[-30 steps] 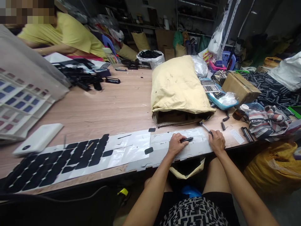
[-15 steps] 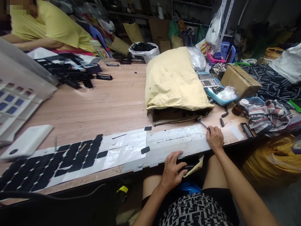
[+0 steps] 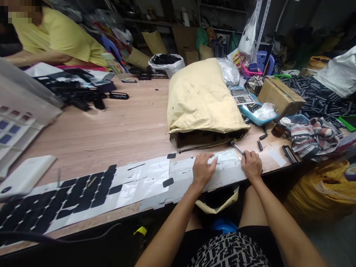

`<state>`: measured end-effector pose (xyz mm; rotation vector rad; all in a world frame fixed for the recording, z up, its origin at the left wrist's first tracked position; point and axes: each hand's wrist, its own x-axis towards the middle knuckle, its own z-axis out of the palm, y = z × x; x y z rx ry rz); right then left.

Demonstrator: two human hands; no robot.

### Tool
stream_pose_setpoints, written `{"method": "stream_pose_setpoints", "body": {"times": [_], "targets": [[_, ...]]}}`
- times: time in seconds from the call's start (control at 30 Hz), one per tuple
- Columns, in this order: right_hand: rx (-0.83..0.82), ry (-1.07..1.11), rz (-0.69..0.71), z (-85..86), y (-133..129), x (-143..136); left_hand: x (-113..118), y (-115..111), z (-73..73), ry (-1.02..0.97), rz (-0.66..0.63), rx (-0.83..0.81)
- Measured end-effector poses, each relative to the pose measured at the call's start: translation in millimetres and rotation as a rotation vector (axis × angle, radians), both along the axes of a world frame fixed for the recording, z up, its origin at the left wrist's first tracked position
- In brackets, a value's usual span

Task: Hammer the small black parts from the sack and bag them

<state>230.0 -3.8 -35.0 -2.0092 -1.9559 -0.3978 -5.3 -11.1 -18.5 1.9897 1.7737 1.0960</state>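
Observation:
My right hand (image 3: 251,165) is closed around the handle of a metal tool (image 3: 238,148) at the table's front edge. The tool's head lies by the mouth of a large yellow paper sack (image 3: 201,98). To its left, my left hand (image 3: 204,170) is over the grey-white sheet (image 3: 178,185), fingers curved and pointing toward the sack; whether they hold anything is hidden. Black rounded pieces (image 3: 91,189) lie in rows on the white sheet at the left. Below the table edge, over my lap, an open yellow paper bag (image 3: 219,207) shows its rim.
A person in a yellow shirt (image 3: 69,37) sits at the far left, near a pile of black parts (image 3: 75,91). Right of the sack are a calculator (image 3: 241,97), a blue tray (image 3: 260,118), a cardboard box (image 3: 280,97), a bottle (image 3: 279,128) and striped cloth (image 3: 314,137).
My left hand has risen from the lap bag, where it was by a dark piece, to over the sheet near the sack. My right hand stays on the tool. The view has shifted slightly.

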Motion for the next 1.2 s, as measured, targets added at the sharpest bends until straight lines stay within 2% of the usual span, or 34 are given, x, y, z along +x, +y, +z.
{"method": "stream_pose_setpoints", "body": {"times": [0.1,0.17,0.23,0.33,0.43,0.53,0.63,0.73,0.87,1.07,1.2], "targets": [[-0.011,0.013,0.001,-1.0,0,0,9,71,9.8,0.07,0.216,-0.261],[-0.03,0.021,0.0,-0.2,0,0,15,106,11.5,0.082,0.28,-0.441],[-0.055,0.028,-0.003,1.7,-1,-1,20,128,10.6,0.089,0.266,-0.518],[-0.072,0.037,-0.003,4.9,-3,-2,19,137,9.2,0.111,0.224,-0.522],[-0.065,0.044,0.002,5.9,-3,-2,8,119,9.0,0.125,0.234,-0.508],[-0.054,0.044,0.005,4.8,-3,-2,-8,78,3.6,0.127,0.161,-0.351],[-0.045,0.035,0.008,3.6,-2,-1,-18,32,-10.2,0.058,-0.004,-0.231],[-0.046,0.026,0.004,3.4,-1,-1,-17,1,-25.1,0.033,-0.066,-0.233],[-0.044,0.018,-0.005,3.5,-2,0,-11,-7,-33.8,0.028,-0.06,-0.213],[-0.062,0.037,0.012,6.7,1,1,-13,-4,-33.2,-0.005,-0.113,-0.208],[-0.112,0.199,0.033,15.8,-4,2,-14,-5,-33.7,-0.012,-0.12,-0.209]]}}
